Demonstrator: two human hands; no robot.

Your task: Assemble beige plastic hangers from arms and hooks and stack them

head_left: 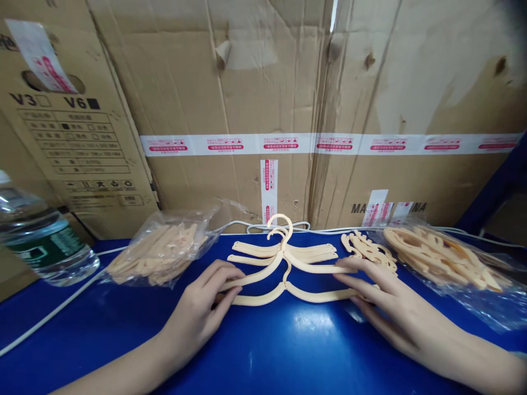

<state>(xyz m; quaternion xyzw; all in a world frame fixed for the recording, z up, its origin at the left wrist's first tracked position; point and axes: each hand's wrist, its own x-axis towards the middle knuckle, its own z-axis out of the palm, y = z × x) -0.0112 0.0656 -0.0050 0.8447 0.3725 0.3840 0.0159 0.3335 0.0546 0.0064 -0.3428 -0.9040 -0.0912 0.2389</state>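
Note:
Two cream plastic clothes hangers lie between my hands. The upper hanger (262,274) has a curved hook that points away from me. Nearer to me is the lower hanger (319,297), its hook partly below the upper one. My left hand (201,302) has its fingers closed around the left ends of both, thumb by the lower hanger. My right hand (391,302) grips their right ends, fingers bent over them. Just behind, more hangers (251,250) lie stacked with hooks overlapping. The hanger tips are hidden by my fingers.
On the blue table (288,356), a clear bag of hanger pieces (164,252) lies left. A pile of small hooks (366,249) and another bag of pieces (444,258) lie right. A water bottle (45,241), white cable (53,315) and cardboard boxes (230,104) stand around.

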